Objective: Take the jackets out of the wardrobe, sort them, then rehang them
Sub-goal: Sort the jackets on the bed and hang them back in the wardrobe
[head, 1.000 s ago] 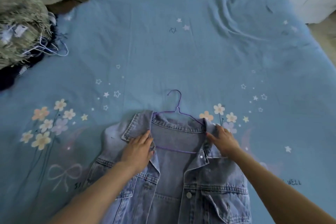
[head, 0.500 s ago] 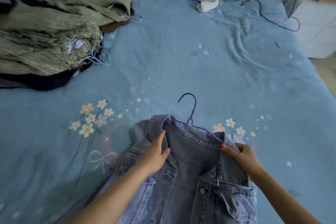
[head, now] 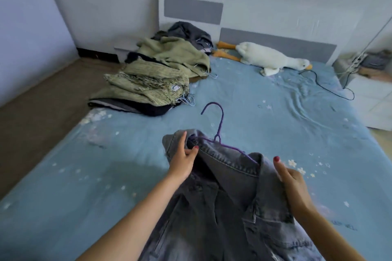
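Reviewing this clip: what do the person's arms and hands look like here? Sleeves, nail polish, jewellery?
Both forearms are bare to the bottom edge of the picture; no sleeves, watch or bracelets show. Red polish shows on a nail of the left hand and of the right hand. No rings are visible, though most fingers are partly hidden in fabric.

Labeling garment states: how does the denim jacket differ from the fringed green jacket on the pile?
The denim jacket is gripped at the shoulders by the left hand and right hand; the fringed green jacket lies untouched. The denim one is near and alone; the green one tops a stack at the bed's far left. Denim is smooth grey-blue; the green is shaggy. Both carry wire hangers.
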